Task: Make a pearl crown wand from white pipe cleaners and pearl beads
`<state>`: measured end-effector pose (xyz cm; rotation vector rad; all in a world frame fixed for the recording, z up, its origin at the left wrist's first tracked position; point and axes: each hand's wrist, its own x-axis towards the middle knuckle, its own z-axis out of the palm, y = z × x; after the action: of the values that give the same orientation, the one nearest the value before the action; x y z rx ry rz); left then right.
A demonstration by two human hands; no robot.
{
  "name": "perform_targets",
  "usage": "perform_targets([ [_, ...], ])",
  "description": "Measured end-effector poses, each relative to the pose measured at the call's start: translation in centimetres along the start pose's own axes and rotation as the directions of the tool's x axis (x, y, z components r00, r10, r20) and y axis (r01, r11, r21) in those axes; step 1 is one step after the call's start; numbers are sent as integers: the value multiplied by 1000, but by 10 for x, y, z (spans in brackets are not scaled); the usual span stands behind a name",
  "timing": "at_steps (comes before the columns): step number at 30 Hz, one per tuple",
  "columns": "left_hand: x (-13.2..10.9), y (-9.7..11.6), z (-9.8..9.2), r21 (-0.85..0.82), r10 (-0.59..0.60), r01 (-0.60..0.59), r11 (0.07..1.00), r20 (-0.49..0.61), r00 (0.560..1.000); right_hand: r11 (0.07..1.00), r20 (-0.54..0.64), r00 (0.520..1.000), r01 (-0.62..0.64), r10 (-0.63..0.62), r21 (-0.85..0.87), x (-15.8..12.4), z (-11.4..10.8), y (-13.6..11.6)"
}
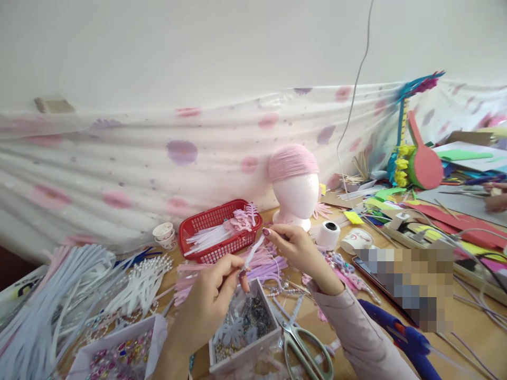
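Observation:
Between my two hands runs a short, pale white pipe cleaner [254, 250], slanting up to the right. My left hand [216, 290] pinches its lower end between thumb and finger. The upper end is in the fingertips of my right hand [295, 250]. Below my left hand is a white box [241, 354] of beads and clear loops. Pink and lilac pipe cleaners [273, 268] lie just behind both hands. Scissors [303, 351] with grey-green handles rest under my right forearm.
A red basket [184, 232] and a white foam head [297, 195] wrapped in pink stand behind. Bundled pale pipe cleaners [51, 301] and a gem box [158, 338] lie left. A blue glue gun [404, 335], phone [362, 269] and power strip [435, 253] lie right. Another person's hand [497, 203] shows far right.

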<state>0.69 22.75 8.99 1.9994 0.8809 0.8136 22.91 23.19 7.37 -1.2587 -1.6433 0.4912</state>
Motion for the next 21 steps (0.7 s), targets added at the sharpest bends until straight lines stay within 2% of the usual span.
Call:
perform_targets([
  [6, 0, -3, 0, -51, -28, 19, 999, -195, 980, 984, 211, 977, 1, 38, -181, -5, -3, -7],
  [8, 3, -9, -1, -17, -8, 4, 1000, -259, 966, 979, 321, 947, 42, 24, -197, -9, -4, -13],
  [11, 9, -20, 0, 121, 39, 1, 993, -330, 943, 976, 486, 874, 119, -15, -183, -15, -5, -27],
  [14, 14, -26, 3, 261, 86, 12, 965, -361, 929, 968, 551, 830, 202, -86, -152, -22, -6, -42],
  [16, 15, -26, 5, 329, 122, -6, 944, -333, 935, 962, 542, 826, 249, -152, -109, -26, -7, -50],
  [18, 14, -24, 5, 374, 139, -36, 927, -250, 958, 963, 511, 838, 262, -192, -67, -29, -9, -55],
  [21, 11, -18, 4, 380, 98, -56, 923, -91, 991, 976, 382, 904, 218, -192, -24, -29, -15, -52],
])
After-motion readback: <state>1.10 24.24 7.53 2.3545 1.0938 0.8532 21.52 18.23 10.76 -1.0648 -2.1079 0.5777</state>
